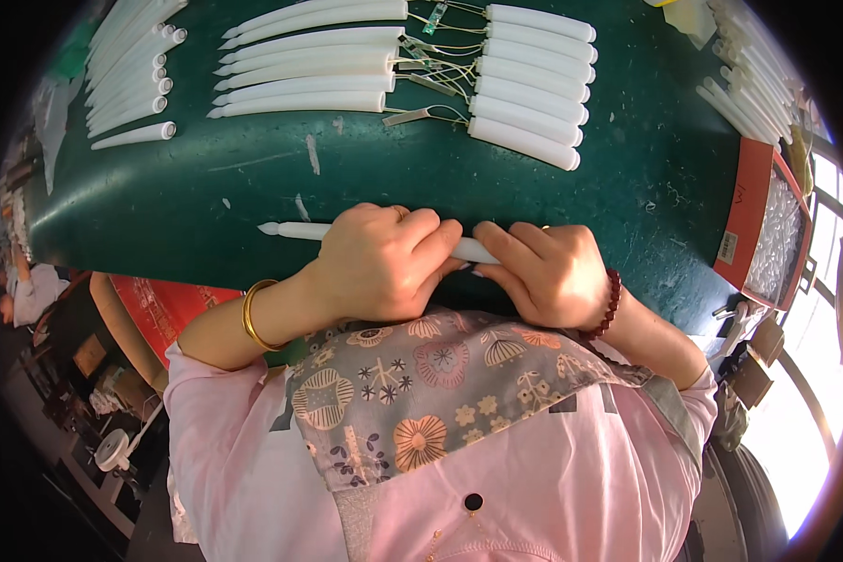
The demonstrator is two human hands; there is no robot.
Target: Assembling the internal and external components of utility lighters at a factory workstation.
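Note:
Close to the near edge of the table, both of my hands are closed around one white taper-shaped electronic candle. My left hand wraps its middle, and the flame-shaped tip points out to the left. My right hand grips the right end, fingers and thumb pinched around it. A short white stretch shows between the two hands; the rest is covered by my fingers. Beyond my hands lie several white candle bodies, joined by thin wires and small circuit boards to white tubes.
A pile of white candles lies at the far left of the green table. More white tubes are heaped at the far right. A red box with clear small pieces stands at the right edge. A red carton sits below the left edge.

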